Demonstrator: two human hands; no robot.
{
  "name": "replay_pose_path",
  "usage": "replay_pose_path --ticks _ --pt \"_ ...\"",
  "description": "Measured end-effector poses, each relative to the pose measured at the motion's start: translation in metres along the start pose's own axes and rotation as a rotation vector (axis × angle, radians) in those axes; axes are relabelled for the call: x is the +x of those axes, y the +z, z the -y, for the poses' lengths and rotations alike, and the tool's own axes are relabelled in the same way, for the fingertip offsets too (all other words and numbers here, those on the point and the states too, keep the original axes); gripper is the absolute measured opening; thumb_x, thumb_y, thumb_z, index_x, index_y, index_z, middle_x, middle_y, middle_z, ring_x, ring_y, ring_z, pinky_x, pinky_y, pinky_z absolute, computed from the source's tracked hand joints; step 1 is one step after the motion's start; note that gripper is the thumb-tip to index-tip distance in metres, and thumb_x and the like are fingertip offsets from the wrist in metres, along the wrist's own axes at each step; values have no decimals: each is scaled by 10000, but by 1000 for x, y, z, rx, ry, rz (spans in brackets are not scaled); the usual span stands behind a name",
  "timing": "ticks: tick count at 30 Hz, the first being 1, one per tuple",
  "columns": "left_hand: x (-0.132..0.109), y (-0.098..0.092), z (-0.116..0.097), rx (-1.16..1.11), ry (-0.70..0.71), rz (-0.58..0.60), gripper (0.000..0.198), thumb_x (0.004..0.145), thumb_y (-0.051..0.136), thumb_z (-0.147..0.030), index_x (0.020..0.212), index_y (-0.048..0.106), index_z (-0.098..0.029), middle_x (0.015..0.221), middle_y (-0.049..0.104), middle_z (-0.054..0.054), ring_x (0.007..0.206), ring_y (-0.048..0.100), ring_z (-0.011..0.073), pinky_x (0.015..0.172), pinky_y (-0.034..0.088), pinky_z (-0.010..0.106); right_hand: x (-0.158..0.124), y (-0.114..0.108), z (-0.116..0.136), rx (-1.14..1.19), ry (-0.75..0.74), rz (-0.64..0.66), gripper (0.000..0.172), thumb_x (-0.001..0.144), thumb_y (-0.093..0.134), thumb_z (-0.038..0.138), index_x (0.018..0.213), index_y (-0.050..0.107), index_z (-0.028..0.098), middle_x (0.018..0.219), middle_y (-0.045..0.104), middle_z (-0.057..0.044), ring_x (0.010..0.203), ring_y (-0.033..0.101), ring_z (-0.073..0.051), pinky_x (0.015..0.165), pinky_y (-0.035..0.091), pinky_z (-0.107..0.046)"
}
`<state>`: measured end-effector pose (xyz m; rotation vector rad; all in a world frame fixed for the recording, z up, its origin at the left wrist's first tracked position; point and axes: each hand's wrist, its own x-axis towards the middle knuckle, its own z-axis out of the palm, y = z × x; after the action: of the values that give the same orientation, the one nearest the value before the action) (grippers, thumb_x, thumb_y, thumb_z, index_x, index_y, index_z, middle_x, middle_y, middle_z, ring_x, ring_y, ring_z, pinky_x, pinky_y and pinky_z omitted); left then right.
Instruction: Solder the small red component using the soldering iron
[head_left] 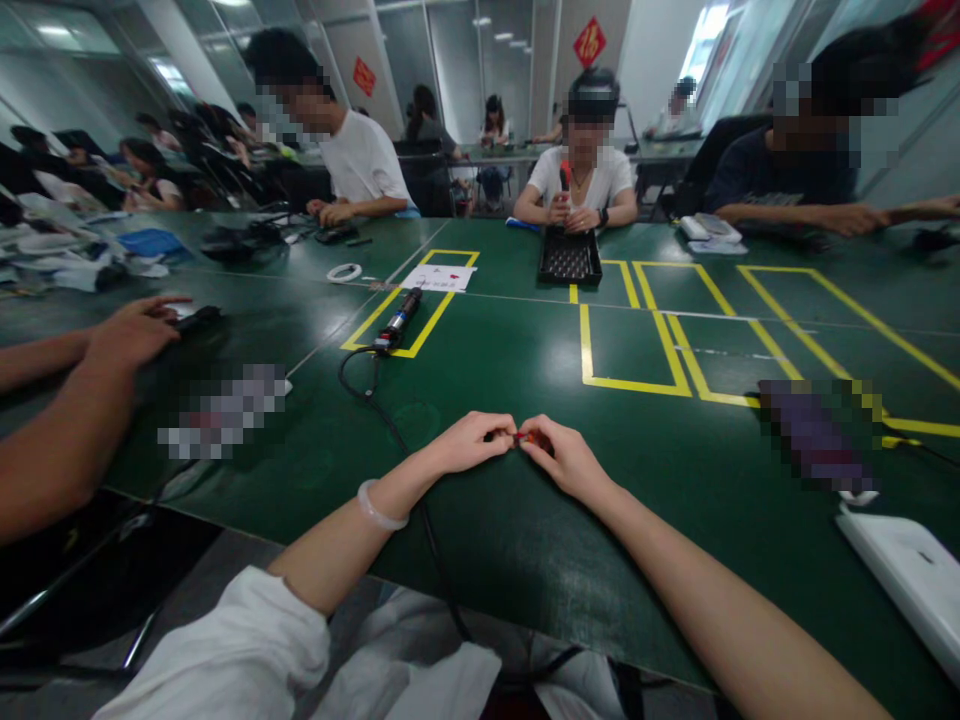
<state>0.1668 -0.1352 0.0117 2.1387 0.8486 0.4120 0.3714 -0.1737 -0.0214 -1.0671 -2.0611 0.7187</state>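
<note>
My left hand (471, 442) and my right hand (564, 458) meet over the green table (525, 540) in front of me. Both are closed in a pinch on a tiny red part (520, 436) held between their fingertips. What the part is I cannot make out. A pale bangle (375, 508) circles my left wrist. A black cable (390, 425) runs from under my left arm to an electric screwdriver (399, 322) lying farther back on a yellow-taped square.
A co-worker's arm (82, 380) reaches in at the left. A person opposite holds a red tool over a black tray (569, 258). White paper (448, 277) and a tape roll (344, 272) lie beyond. A white box (911, 578) sits at right. Yellow tape outlines (634, 383) mark the table.
</note>
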Motion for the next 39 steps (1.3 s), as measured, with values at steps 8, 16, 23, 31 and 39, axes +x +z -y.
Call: replay_pose_path --ticks 8,16,23,31,39 --pt "-2 -1 -5 44 37 1 125 871 467 -233 831 556 -156 727 534 -32 683 488 100 647 338 203 0 1 -1 -1 10 1 97 917 514 249 996 559 215 797 605 -3 667 556 -142 652 427 -245" --pt "0 -2 -9 83 26 -12 226 909 464 -335 788 527 -155 706 496 -37 666 460 98 628 316 208 0 1 0 -4 25 -3 101 910 514 239 1002 545 213 767 592 7 655 557 -139 644 433 -248" --pt "0 -2 -7 72 -10 -44 267 906 465 -363 754 528 -152 683 475 -40 645 434 98 612 296 215 0 2 -1 17 51 -38 213 866 584 244 1062 504 216 762 590 19 655 566 -142 650 444 -257" --pt "0 -4 -3 -25 -50 -33 276 900 474 -378 756 545 -154 670 485 -41 640 437 99 605 298 217 1 1 0 -7 26 -59 113 893 536 225 1004 534 204 839 619 -17 707 583 -151 682 452 -273" --pt "0 -5 -4 -69 -71 -15 259 888 476 -367 761 555 -155 670 503 -35 638 452 102 622 326 220 1 1 0 -22 31 -61 113 906 526 250 1008 547 206 862 641 -29 726 592 -160 681 458 -278"
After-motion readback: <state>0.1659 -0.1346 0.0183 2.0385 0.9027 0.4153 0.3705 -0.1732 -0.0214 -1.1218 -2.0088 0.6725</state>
